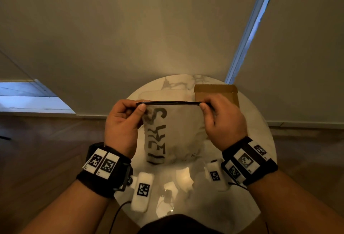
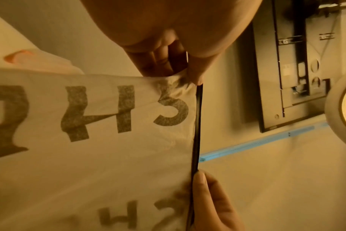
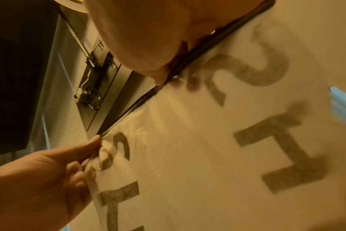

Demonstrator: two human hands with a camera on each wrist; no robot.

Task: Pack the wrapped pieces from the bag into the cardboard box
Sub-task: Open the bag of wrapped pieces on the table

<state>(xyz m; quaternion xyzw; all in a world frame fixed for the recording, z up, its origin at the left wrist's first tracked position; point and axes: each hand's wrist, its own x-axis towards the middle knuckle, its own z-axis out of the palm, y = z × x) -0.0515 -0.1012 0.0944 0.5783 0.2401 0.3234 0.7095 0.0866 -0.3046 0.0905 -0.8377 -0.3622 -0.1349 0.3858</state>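
While both hands hold it up above the round marble table (image 1: 256, 140), the bag (image 1: 178, 129) (pale, frosted, printed with large dark letters) hangs with its black zip strip (image 1: 167, 102) stretched level. The left hand (image 1: 123, 123) pinches the strip's left end between thumb and fingers; the right hand (image 1: 222, 120) pinches the right end. What the bag contains cannot be made out. Beyond the right hand, the cardboard box (image 1: 216, 92) sits on the table's far right side, its inside hidden.

The raised bag (image 1: 173, 131) blocks the way to the cardboard box (image 1: 216, 94).
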